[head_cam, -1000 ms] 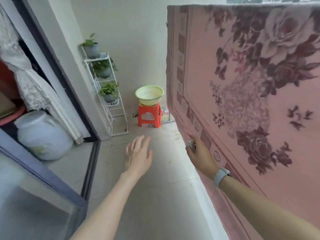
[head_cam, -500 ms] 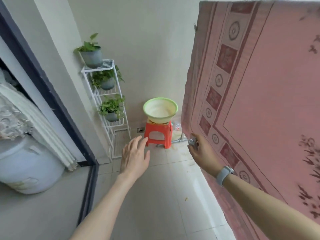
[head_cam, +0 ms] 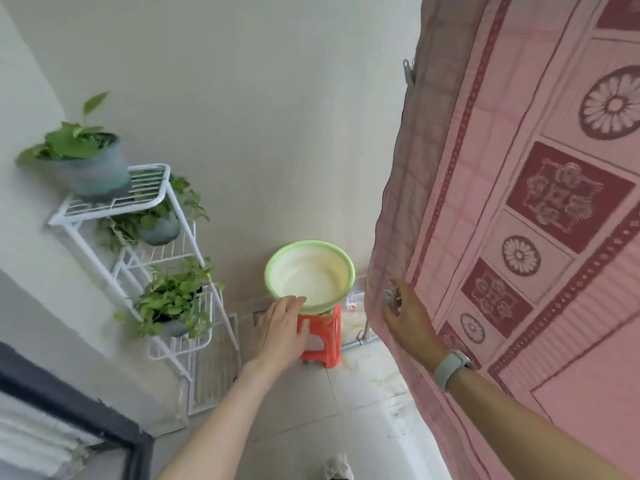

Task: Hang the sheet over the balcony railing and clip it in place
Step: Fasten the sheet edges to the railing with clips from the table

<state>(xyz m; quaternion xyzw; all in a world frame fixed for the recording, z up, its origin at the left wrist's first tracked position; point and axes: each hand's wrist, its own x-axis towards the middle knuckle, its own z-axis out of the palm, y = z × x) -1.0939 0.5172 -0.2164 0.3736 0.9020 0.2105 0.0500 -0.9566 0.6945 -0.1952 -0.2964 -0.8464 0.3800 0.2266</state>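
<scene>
Pink sheet (head_cam: 519,202) hangs at right, one metal clip (head_cam: 409,73) on its edge.
Right hand (head_cam: 410,318) grip pinches second clip (head_cam: 389,296); left hand (head_cam: 282,332) grip wide, holding nothing.

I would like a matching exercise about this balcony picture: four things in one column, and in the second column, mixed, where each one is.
Things:
1. basin
2. clip
3. watch
4. top plant pot

Places:
A. on the right wrist
B. on the highest shelf of the white rack
C. on the orange stool
D. in the right hand, at the edge of the pink sheet

Pairs: 1-C, 2-D, 3-A, 4-B
</scene>
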